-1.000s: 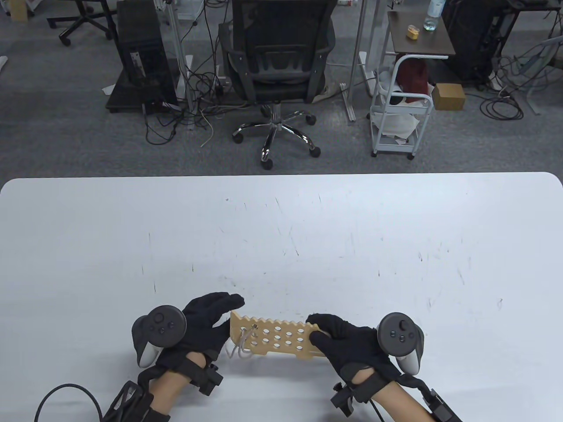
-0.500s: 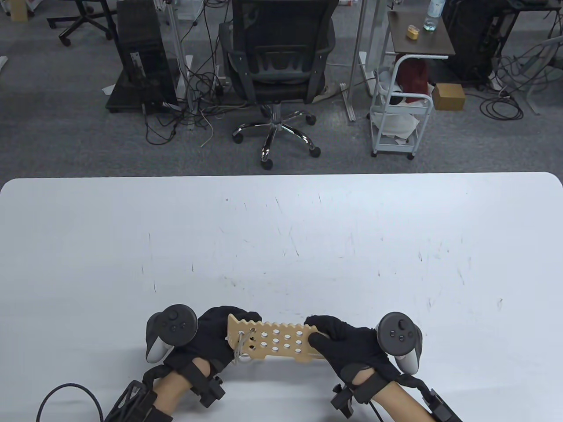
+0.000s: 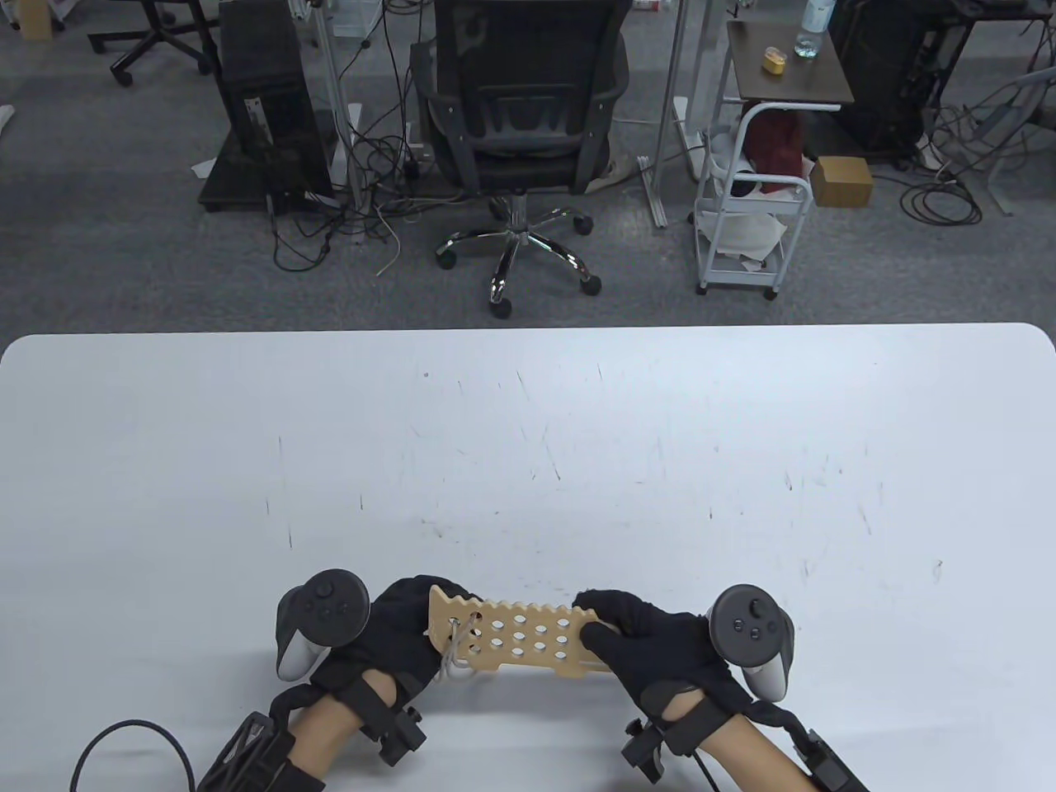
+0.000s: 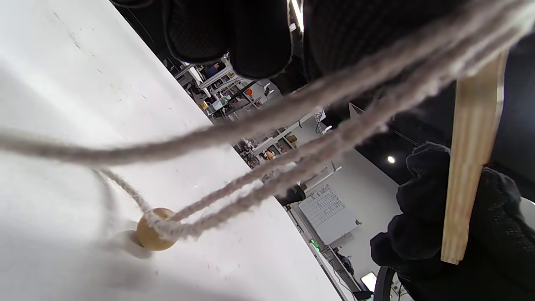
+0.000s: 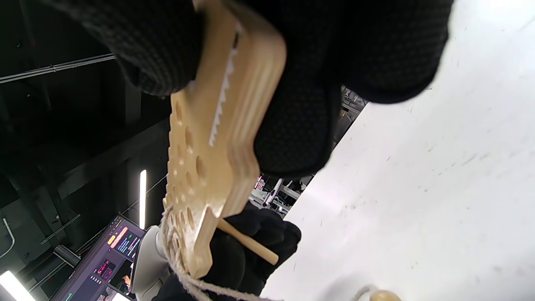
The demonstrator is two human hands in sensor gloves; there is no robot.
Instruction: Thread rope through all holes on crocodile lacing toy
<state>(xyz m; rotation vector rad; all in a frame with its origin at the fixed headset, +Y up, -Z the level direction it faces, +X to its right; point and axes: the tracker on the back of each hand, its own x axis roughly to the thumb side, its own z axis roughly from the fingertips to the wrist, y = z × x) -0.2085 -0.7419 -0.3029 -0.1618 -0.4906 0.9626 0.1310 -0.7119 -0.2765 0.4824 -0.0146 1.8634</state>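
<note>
Down at six o'clock on the white bench (image 3: 528, 429), the wooden crocodile lacing toy (image 3: 516, 635) is held aloft: right hand (image 3: 652, 643) pinching its three-o'clock end, left hand (image 3: 396, 631) cupping the other, its grip holding a wooden needle (image 5: 246, 242). Rope (image 4: 267, 125) trails to a bead (image 4: 152, 230).

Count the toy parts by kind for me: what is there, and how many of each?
Wooden boards with holes: 1
Ropes: 1
Wooden beads on the rope: 1
Wooden sticks: 1
Total: 4
</note>
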